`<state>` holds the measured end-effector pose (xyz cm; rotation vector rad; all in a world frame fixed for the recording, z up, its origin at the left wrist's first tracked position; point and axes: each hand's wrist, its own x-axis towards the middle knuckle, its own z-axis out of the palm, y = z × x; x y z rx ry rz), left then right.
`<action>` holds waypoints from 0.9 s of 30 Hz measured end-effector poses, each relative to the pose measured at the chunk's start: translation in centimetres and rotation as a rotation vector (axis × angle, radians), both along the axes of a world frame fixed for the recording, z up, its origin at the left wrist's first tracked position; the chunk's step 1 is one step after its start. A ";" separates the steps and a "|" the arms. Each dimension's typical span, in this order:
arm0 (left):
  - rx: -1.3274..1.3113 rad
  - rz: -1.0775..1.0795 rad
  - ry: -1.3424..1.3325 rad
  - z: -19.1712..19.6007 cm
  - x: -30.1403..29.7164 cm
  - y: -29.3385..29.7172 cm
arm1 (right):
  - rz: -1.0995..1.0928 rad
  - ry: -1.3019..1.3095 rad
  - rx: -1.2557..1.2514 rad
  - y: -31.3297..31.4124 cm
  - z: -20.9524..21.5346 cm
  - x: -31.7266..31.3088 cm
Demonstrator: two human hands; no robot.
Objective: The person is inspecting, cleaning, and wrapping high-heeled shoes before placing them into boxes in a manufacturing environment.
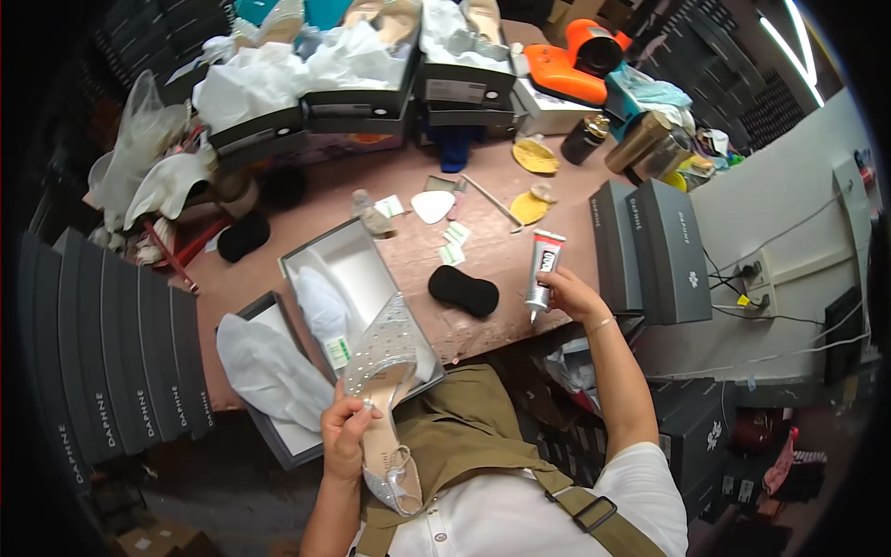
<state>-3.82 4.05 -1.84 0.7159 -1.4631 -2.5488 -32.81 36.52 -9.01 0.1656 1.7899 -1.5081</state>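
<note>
My left hand [347, 436] grips a pointed shoe [382, 348] around its middle, with the thumb on the insole. The shoe has a clear, glittering upper with small studs, a beige insole and an ankle strap, and lies tilted over my lap and the near edge of an open shoebox [369, 257]. My right hand [574, 295] is closed around a silver and red glue tube [544, 265], its thin nozzle pointing down above the table's front edge. Inside the box is a paper-wrapped bundle [322, 302]. Between the hands, a black sponge-like pad [463, 291] rests on the table.
White paper [269, 367] covers the box lid at left. Dark shoebox stacks [102, 353] stand left, with two more boxes [664, 251] at right. Along the back are boxes of shoes [362, 79], an orange device [575, 70], a dark bottle [585, 137] and yellow sponges [531, 206].
</note>
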 end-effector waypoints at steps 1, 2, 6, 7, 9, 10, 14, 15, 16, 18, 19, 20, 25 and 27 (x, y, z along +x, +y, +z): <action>0.004 -0.027 -0.009 -0.4 0.1 -0.3 | 0.116 0.028 0.129 0.7 -0.2 -0.7; 0.008 -0.052 -0.018 -0.9 0.2 -0.5 | 0.233 0.054 0.259 1.4 -0.2 -1.3; -0.032 -0.045 0.011 -1.3 -0.6 -0.2 | 0.566 0.094 0.451 0.4 -0.8 -2.8; -0.031 -0.039 0.011 -1.3 -0.8 -0.2 | 0.592 0.106 0.451 -0.3 -0.2 -3.1; -0.004 -0.015 0.015 -1.0 -1.2 -0.3 | 0.709 0.358 0.590 -0.6 -1.0 -4.5; -0.005 -0.011 0.021 -1.1 -1.3 -0.4 | 0.765 0.488 0.659 -0.7 -1.3 -5.3; 0.057 0.001 -0.034 -1.9 -2.2 -1.4 | 0.400 0.746 0.479 -4.4 -1.3 -10.2; 0.082 0.003 -0.073 -1.9 -2.6 -1.7 | 0.316 0.839 0.485 -6.3 -1.6 -11.6; 0.071 -0.008 -0.060 -1.7 -3.0 -1.9 | 0.229 0.929 0.487 -8.4 -1.8 -13.0; 0.052 -0.040 -0.037 -1.3 -4.0 -2.1 | 0.080 1.083 0.479 -12.4 -3.2 -15.9; 0.052 -0.044 -0.030 -1.4 -4.3 -2.3 | 0.021 1.149 0.477 -14.2 -4.7 -17.4; 0.053 -0.050 -0.023 -1.6 -4.4 -2.5 | -0.042 1.213 0.475 -15.7 -5.9 -18.9; 0.076 -0.017 -0.024 -2.3 -4.6 -3.9 | -0.171 1.103 0.443 -20.5 -7.9 -21.7; 0.091 0.000 -0.039 -2.4 -4.9 -4.4 | -0.168 1.074 0.471 -20.4 -7.8 -21.6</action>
